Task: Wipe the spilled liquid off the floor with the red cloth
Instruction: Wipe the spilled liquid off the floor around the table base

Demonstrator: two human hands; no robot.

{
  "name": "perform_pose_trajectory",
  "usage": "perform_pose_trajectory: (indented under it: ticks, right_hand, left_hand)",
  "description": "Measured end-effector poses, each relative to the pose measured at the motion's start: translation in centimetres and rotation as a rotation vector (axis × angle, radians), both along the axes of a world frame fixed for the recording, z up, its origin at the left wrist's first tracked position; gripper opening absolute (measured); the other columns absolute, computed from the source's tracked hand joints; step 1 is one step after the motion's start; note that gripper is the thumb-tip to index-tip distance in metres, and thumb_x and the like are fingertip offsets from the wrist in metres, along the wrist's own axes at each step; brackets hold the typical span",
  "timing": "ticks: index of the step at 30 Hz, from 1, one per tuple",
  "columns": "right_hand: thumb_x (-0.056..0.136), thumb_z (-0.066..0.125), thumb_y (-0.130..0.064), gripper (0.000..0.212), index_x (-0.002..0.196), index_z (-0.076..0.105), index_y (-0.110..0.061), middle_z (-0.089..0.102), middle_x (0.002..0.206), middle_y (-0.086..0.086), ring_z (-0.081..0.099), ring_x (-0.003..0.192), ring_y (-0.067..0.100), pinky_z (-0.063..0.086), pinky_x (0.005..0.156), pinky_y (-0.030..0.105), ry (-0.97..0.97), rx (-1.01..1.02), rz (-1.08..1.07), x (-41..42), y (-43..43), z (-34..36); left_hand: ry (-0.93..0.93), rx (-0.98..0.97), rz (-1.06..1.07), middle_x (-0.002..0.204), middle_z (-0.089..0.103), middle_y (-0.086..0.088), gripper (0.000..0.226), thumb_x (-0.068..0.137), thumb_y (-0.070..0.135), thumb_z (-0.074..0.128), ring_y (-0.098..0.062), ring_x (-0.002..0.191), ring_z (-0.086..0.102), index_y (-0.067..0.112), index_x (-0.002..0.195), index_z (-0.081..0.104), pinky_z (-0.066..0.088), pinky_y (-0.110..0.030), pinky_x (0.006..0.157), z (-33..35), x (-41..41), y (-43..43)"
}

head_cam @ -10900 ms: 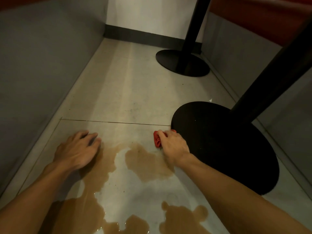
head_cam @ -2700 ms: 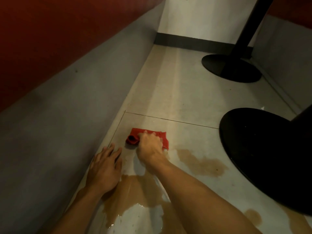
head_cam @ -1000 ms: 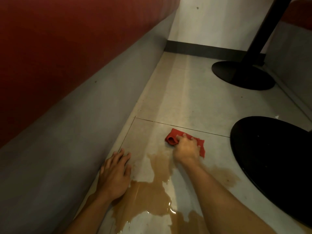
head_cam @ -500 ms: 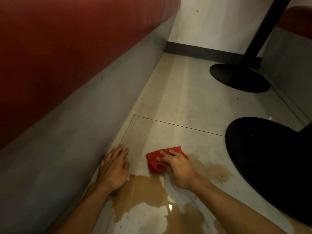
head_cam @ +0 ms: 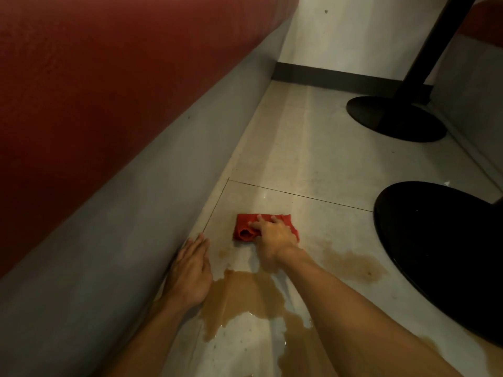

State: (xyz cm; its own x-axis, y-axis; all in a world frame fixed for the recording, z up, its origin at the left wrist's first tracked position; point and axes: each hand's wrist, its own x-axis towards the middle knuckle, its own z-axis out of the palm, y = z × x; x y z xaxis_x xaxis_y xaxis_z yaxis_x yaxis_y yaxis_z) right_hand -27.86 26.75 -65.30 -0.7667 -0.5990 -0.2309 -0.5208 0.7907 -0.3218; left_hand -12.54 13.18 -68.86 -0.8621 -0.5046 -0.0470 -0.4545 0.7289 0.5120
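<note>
Red cloth (head_cam: 245,225) is pressed to the floor (head_cam: 313,164) by the right hand (head_cam: 272,238), fingers laid fairly flat. Left hand (head_cam: 190,270) is spread flat, empty. Judged under half done: 1 large brown puddle (head_cam: 245,295) nearside of the cloth and 1 smaller patch (head_cam: 351,263) are left unwiped.

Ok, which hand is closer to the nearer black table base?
Right. The right hand presses the red cloth left of the base; the left hand lies flat farther left, by the bench.
</note>
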Motion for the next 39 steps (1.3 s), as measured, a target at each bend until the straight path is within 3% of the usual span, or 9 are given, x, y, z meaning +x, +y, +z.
perform_pose_trajectory:
  ticks: [6,11,13,17,20,25,32,39]
  right_hand:
    - [0.092,0.054,-0.01,0.057,0.143,0.042,-0.033,0.023,0.159,-0.009,0.013,0.148,0.021,0.013,0.12,0.049,-0.011,-0.006,0.361,0.9,-0.9,0.2]
    - [0.096,0.047,-0.009,0.053,0.143,0.045,-0.033,0.025,0.159,-0.008,0.012,0.148,0.019,0.012,0.12,0.039,-0.041,0.046,0.615,-0.7,1.6,0.6]
    - [0.096,0.046,-0.01,0.052,0.143,0.045,-0.033,0.026,0.158,-0.009,0.013,0.148,0.018,0.013,0.121,0.037,-0.04,0.019,0.569,-1.2,1.3,0.5]
    - [0.098,0.047,-0.018,0.047,0.141,0.045,-0.038,0.024,0.158,-0.013,0.011,0.148,0.017,0.007,0.121,0.047,-0.004,-0.105,0.304,-0.2,-0.1,-0.5]
    - [0.094,0.049,-0.015,0.049,0.139,0.048,-0.036,0.028,0.157,-0.012,0.013,0.148,0.017,0.01,0.12,0.047,-0.02,-0.114,0.386,0.3,0.6,-1.3]
    - [0.089,0.049,0.0,0.052,0.131,0.059,-0.029,0.04,0.151,-0.009,0.026,0.144,0.015,0.021,0.118,0.033,-0.071,-0.05,0.508,-3.6,5.0,0.1]
    - [0.096,0.046,-0.002,0.045,0.13,0.059,-0.027,0.038,0.152,-0.008,0.025,0.145,0.016,0.013,0.117,0.024,-0.059,-0.011,0.247,-7.5,14.3,1.1]
    - [0.096,0.045,-0.001,0.049,0.134,0.055,-0.029,0.032,0.155,-0.009,0.021,0.147,0.016,0.01,0.121,0.032,-0.064,0.05,0.025,-6.8,21.7,1.7]
  left_hand:
    - [0.086,0.084,0.056,0.158,0.023,0.003,0.054,0.097,-0.002,0.034,-0.011,0.146,0.014,0.013,0.149,0.03,0.007,-0.02,0.117,0.1,-0.1,-0.4]
    - [0.114,0.07,0.061,0.157,0.024,0.001,0.053,0.097,-0.002,0.034,-0.013,0.146,0.015,0.011,0.148,0.032,0.008,-0.021,0.117,0.0,-0.1,-0.2]
    - [0.121,0.065,0.064,0.157,0.026,0.002,0.051,0.098,0.0,0.034,-0.014,0.146,0.016,0.012,0.147,0.033,0.01,-0.023,0.118,-0.2,0.0,-0.2]
    - [0.132,0.092,0.073,0.155,0.029,0.004,0.049,0.099,0.002,0.035,-0.013,0.145,0.017,0.014,0.146,0.036,0.011,-0.022,0.117,-0.2,-0.2,-0.3]
    - [0.125,0.118,0.071,0.155,0.029,0.004,0.048,0.099,0.002,0.035,-0.013,0.145,0.018,0.013,0.145,0.038,0.012,-0.024,0.118,-0.1,-0.2,-0.4]
    - [0.12,0.109,0.052,0.154,0.032,0.001,0.046,0.099,0.003,0.037,-0.016,0.145,0.021,0.011,0.144,0.04,0.014,-0.028,0.119,-0.1,-0.1,-0.5]
    - [0.092,0.117,0.044,0.154,0.032,0.001,0.044,0.1,0.008,0.038,-0.017,0.144,0.022,0.012,0.144,0.04,0.018,-0.037,0.12,0.0,-0.1,-0.6]
    - [0.066,0.073,0.041,0.154,0.033,-0.003,0.044,0.099,0.012,0.041,-0.021,0.144,0.023,0.01,0.143,0.041,0.016,-0.038,0.119,-0.2,-0.2,-0.3]
